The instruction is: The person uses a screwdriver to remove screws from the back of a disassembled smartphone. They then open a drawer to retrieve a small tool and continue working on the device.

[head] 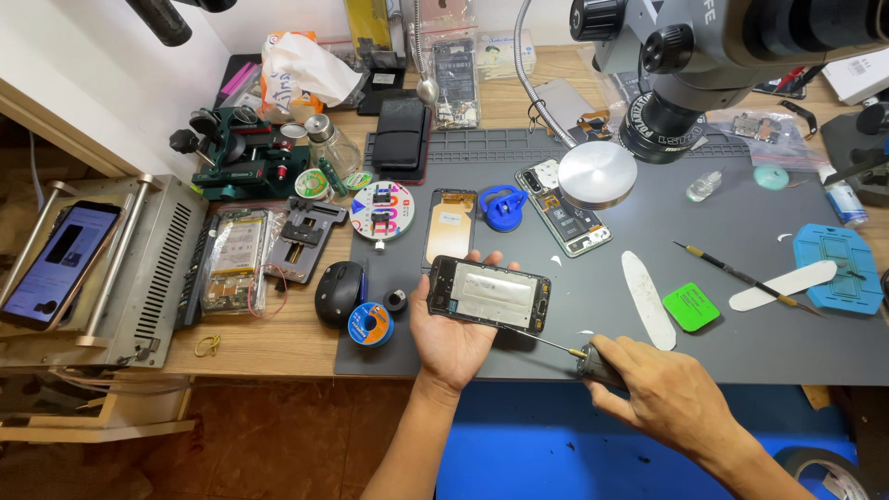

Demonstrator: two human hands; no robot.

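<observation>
At lower centre, our left hand (pixel 451 338) cradles the opened phone (pixel 489 294) lengthwise left-to-right, while our right hand (pixel 662 393) grips the screwdriver (pixel 593 359), tip pointing left at it.

two bare forearms come up from the bottom edge of the view, each ending in a bare hand. the left hand (pixel 456 335) has no glove, ring, watch or band that shows, and its wrist and forearm are uncovered down to the lower edge. the right hand (pixel 659 393) is also ungloved, with no ring or strap visible on its back or knuckles; its forearm is bare to the corner of the view. no sleeve or cuff appears on either arm. fingernails are short where they can be made out, though the small scale hides finer detail
</observation>
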